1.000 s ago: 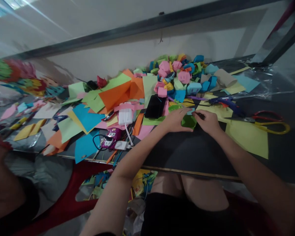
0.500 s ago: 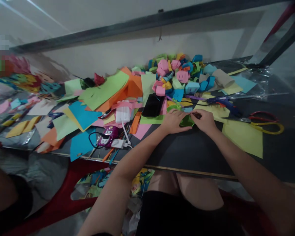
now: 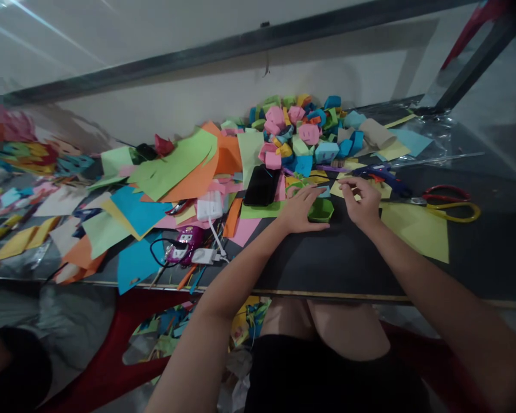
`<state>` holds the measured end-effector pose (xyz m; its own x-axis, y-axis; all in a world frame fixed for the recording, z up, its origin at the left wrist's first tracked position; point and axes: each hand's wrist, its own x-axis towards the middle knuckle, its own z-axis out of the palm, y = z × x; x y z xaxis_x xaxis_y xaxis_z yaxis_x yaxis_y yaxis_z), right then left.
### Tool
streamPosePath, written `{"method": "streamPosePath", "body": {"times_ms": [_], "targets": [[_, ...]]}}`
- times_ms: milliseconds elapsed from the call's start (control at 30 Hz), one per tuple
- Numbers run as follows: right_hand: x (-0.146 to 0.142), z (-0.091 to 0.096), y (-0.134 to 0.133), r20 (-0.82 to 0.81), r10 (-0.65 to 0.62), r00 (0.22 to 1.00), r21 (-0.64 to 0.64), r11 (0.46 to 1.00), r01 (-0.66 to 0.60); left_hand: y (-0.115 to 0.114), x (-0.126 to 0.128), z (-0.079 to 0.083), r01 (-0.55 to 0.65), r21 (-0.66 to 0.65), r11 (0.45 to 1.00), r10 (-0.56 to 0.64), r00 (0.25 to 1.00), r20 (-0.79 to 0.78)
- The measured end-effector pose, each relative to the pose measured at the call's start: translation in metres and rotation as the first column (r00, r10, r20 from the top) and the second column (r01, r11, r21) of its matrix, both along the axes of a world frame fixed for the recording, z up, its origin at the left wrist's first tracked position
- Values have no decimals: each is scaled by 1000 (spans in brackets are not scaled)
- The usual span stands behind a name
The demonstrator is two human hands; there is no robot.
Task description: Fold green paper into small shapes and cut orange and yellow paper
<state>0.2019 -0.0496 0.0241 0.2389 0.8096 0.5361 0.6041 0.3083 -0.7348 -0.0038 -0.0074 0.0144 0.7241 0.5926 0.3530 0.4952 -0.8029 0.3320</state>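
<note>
A small green folded paper box [image 3: 321, 211], its open side up, rests on the dark table. My left hand [image 3: 298, 211] lies at its left with fingers and thumb stretched apart, the fingers along the far side and the thumb along the near side. Whether they press on the box I cannot tell. To the right of the box, apart from it, my right hand [image 3: 361, 201] is raised with its fingers curled and the fingertips pinched. Anything between those fingertips is too small to make out. A light blue paper piece [image 3: 324, 191] lies just behind the box.
Behind my hands are a black phone [image 3: 262, 186] and a heap of folded paper pieces [image 3: 309, 135]. Right lie scissors [image 3: 451, 203], a blue glue gun [image 3: 382, 175] and a yellow sheet [image 3: 417, 229]. Left are coloured sheets [image 3: 140, 206], a white charger [image 3: 210, 206] and a purple device [image 3: 184, 245].
My right hand has come away from the green paper box and moved up and right. My left hand's fingers have spread, so more of the box shows. The view has shifted slightly.
</note>
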Motion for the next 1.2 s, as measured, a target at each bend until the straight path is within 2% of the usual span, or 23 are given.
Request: {"method": "streamPosePath", "body": {"times_ms": [133,233,333,400,467,633,800,933,1033,1133,1200], "targets": [[2,-2,1,4,-55,998,-7,998,55,3,-8,2,23,34,999,-25,998,58],[3,-2,3,57,11,998,16,1000,-12,6,-9,0,-113,63,992,106,989,99],[5,-1,4,194,116,974,72,989,-132,11,-9,-3,-281,71,957,271,954,127],[7,1,4,275,160,948,69,980,-186,15,-11,-3,-334,78,939,325,939,115],[10,2,4,311,174,934,37,980,-195,20,-17,-1,-320,87,943,315,946,72],[14,7,-6,420,230,878,-37,971,-237,17,-23,4,-187,85,979,187,982,6],[0,11,-13,532,355,769,-74,924,-375,4,-12,5,-63,97,993,70,996,-64],[-5,7,-6,517,487,704,-187,867,-463,0,-14,12,-75,99,992,88,986,-139],[0,5,-2,441,521,731,-170,848,-502,0,-19,17,-78,95,992,94,981,-172],[4,5,0,396,471,788,-88,874,-478,-1,-19,18,-66,108,992,87,976,-199],[6,4,2,407,455,792,-69,880,-470,-3,-17,16,-71,115,991,94,974,-208]]}}
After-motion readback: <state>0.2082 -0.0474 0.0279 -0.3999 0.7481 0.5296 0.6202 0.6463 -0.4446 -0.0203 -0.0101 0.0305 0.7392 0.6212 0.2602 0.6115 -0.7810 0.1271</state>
